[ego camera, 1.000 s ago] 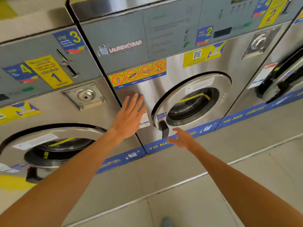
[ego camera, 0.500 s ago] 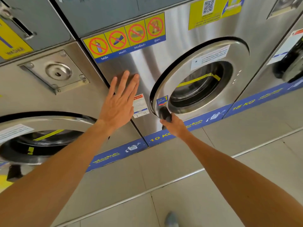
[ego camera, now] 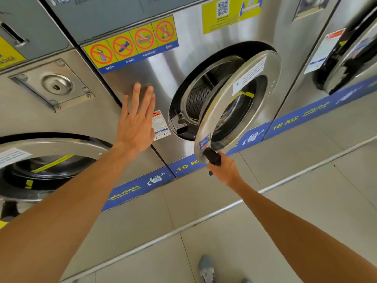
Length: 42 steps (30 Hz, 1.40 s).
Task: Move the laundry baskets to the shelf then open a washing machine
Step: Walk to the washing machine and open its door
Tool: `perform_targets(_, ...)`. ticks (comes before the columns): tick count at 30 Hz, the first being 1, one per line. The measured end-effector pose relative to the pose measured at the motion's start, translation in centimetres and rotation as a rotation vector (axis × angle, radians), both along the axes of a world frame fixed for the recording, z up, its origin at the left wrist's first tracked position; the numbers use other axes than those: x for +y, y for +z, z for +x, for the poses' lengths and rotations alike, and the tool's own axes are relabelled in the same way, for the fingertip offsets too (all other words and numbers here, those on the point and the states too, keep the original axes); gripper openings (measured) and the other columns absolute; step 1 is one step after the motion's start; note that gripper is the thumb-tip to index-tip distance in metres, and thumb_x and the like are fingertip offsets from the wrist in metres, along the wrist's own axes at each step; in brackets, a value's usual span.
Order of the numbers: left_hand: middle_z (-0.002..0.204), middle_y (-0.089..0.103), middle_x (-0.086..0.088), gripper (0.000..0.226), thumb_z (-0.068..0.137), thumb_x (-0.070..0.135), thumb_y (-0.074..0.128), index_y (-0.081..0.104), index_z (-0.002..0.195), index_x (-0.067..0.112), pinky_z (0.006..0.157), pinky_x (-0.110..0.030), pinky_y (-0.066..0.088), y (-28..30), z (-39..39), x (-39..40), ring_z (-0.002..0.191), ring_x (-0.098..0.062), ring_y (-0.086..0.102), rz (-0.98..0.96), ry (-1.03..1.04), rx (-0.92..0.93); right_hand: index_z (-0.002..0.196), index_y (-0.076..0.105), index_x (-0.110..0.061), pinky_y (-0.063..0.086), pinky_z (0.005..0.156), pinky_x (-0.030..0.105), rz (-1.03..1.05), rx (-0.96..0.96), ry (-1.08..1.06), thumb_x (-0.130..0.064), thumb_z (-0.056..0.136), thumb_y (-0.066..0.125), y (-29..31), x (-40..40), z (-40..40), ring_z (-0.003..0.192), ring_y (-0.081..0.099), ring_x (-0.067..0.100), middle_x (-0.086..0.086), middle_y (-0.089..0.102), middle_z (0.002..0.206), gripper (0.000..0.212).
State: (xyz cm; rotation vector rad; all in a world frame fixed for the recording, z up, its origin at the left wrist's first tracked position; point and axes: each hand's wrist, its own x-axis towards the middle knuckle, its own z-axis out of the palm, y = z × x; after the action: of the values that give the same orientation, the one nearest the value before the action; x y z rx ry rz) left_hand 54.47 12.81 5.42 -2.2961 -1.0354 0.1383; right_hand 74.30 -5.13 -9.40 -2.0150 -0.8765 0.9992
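right hand [ego camera: 223, 170]: fingers wrapped tight round the black handle [ego camera: 212, 156], hauling the round door [ego camera: 237, 103] off its latch side

left hand [ego camera: 135, 123]: fingers spread flat on the washing machine [ego camera: 163, 82] front panel, probably bracing

door: roughly half open, drum [ego camera: 201, 94] showing

baskets: not in view

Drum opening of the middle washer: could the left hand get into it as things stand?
Probably yes. The door is swung partly open, held at its handle by the right hand, and the left hand lies flat on the front panel beside the exposed drum.
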Motion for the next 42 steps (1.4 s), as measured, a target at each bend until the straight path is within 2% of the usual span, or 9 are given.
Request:
perform_targets(9, 0.165, -0.006, -0.017, 0.114, 0.075, 0.047, 0.077, 0.011, 0.156, 0.001, 0.120, -0.059, 0.013, -0.9, 2.0, -1.5, 0.149, -0.046, -0.009, -0.051, 0.076, -0.106, 0.087, 0.056, -0.022, 0.055, 0.067, 0.036, -0.008, -0.011, -0.142, -0.016, 0.079, 0.066, -1.3, -9.1, 5.0, 0.073, 0.071, 0.028, 0.009, 0.071, 0.077, 0.014)
perform_targets(12, 0.165, -0.007, -0.017, 0.115, 0.074, 0.046, 0.079, 0.012, 0.156, 0.002, 0.120, -0.059, 0.014, -1.0, 2.1, -1.6, 0.149, -0.046, -0.009, -0.072, 0.090, -0.130, 0.093, 0.057, -0.015, 0.056, 0.063, 0.036, 0.015, 0.033, -0.182, -0.003, 0.080, 0.062, -1.2, -11.1, 6.3, 0.072, 0.072, 0.030, 0.016, 0.070, 0.082, 0.018)
perform_targets(15, 0.165, -0.008, -0.017, 0.119, 0.070, 0.045, 0.082, 0.012, 0.156, 0.002, 0.119, -0.059, 0.014, -1.0, 2.2, -1.5, 0.149, -0.046, -0.010, -0.091, 0.072, -0.147, 0.103, 0.058, -0.011, 0.061, 0.070, 0.044, 0.020, 0.078, -0.174, 0.002, 0.082, 0.060, -0.8, -13.0, 7.8, 0.072, 0.072, 0.030, 0.019, 0.069, 0.086, 0.025)
perform_targets(19, 0.164, -0.008, -0.019, 0.119, 0.068, 0.044, 0.083, 0.014, 0.156, 0.003, 0.118, -0.061, 0.016, -1.1, 2.5, -1.7, 0.148, -0.048, -0.011, -0.109, 0.088, -0.156, 0.104, 0.059, -0.011, 0.056, 0.066, 0.031, 0.001, 0.112, -0.171, 0.007, 0.083, 0.059, 0.4, -15.0, 9.4, 0.072, 0.070, 0.024, 0.019, 0.069, 0.083, 0.028)
perform_targets(22, 0.164, -0.006, -0.021, 0.118, 0.067, 0.041, 0.085, 0.017, 0.156, 0.005, 0.118, -0.062, 0.016, -1.2, 2.7, -1.8, 0.148, -0.049, -0.010, -0.128, 0.059, -0.193, 0.106, 0.059, -0.013, 0.057, 0.075, 0.034, 0.002, 0.117, -0.167, 0.006, 0.084, 0.059, 0.7, -16.3, 10.8, 0.079, 0.072, 0.032, 0.022, 0.071, 0.083, 0.028)
perform_targets(24, 0.164, -0.006, -0.021, 0.118, 0.066, 0.039, 0.085, 0.016, 0.156, 0.005, 0.118, -0.062, 0.016, -1.5, 2.7, -1.7, 0.148, -0.049, -0.009, -0.134, 0.046, -0.219, 0.108, 0.058, -0.011, 0.055, 0.073, 0.031, 0.006, 0.108, -0.185, 0.006, 0.085, 0.058, 0.7, -17.0, 11.5, 0.081, 0.071, 0.034, 0.023, 0.069, 0.085, 0.028)
perform_targets(33, 0.164, -0.008, -0.018, 0.121, 0.067, 0.043, 0.084, 0.014, 0.155, 0.000, 0.119, -0.061, 0.014, -2.0, 2.1, -1.1, 0.148, -0.048, -0.009, -0.123, 0.037, -0.212, 0.107, 0.058, -0.006, 0.049, 0.066, 0.027, -0.014, 0.049, -0.249, 0.012, 0.084, 0.056, 0.8, -18.2, 13.3, 0.074, 0.066, 0.023, 0.022, 0.067, 0.087, 0.029)
perform_targets(38, 0.165, -0.004, -0.018, 0.121, 0.069, 0.046, 0.083, 0.012, 0.156, 0.000, 0.118, -0.060, 0.014, -1.3, 1.9, -1.2, 0.149, -0.046, -0.007, -0.126, 0.039, -0.183, 0.110, 0.057, -0.012, 0.047, 0.072, 0.028, -0.014, 0.075, -0.232, 0.009, 0.084, 0.060, 0.9, -18.4, 13.2, 0.085, 0.064, 0.023, 0.014, 0.065, 0.091, 0.033)
perform_targets(42, 0.164, 0.004, -0.020, 0.114, 0.073, 0.042, 0.081, 0.013, 0.155, 0.002, 0.118, -0.058, 0.017, 0.7, 2.0, -2.1, 0.150, -0.045, -0.001, -0.208, 0.026, -0.234, 0.122, 0.054, -0.017, 0.049, 0.077, 0.028, -0.035, 0.131, -0.207, 0.004, 0.085, 0.064, 2.6, -20.0, 13.1, 0.094, 0.068, 0.022, 0.008, 0.070, 0.098, 0.044)
